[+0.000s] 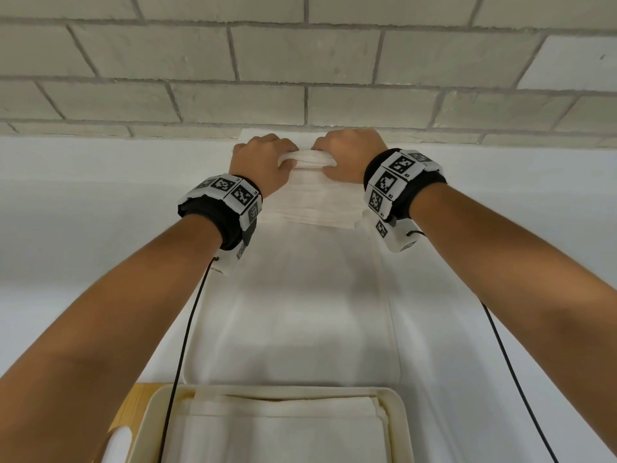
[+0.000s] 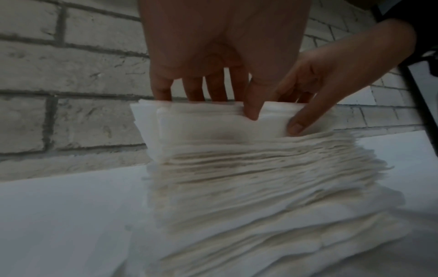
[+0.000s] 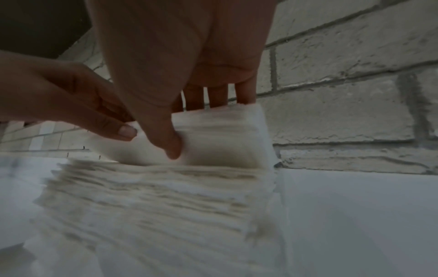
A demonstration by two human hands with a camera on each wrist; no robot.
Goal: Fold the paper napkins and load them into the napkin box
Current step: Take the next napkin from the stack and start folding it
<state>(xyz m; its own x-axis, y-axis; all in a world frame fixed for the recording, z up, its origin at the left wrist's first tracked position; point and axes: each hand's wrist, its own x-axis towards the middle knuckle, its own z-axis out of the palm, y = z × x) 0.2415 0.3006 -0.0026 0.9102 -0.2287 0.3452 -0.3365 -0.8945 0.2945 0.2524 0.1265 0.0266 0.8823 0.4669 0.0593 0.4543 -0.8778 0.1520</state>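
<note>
A thick stack of white paper napkins (image 1: 314, 198) lies on the white table against the brick wall. Both hands grip a bundle of napkins (image 1: 312, 160) lifted off the far edge of the stack. My left hand (image 1: 263, 158) pinches the bundle's left half, thumb in front and fingers behind it (image 2: 251, 110). My right hand (image 1: 347, 155) pinches its right half the same way (image 3: 170, 144). The bundle (image 2: 213, 123) bends upward above the layered stack (image 2: 237, 187). The cream napkin box (image 1: 147, 426) sits at the near edge with folded napkins (image 1: 283, 429) inside it.
A long white cloth strip (image 1: 300, 312) runs from the stack toward the box. The brick wall (image 1: 300, 61) stands directly behind the hands. A wooden surface (image 1: 132, 409) shows left of the box. Black cables (image 1: 187, 329) hang from both wristbands.
</note>
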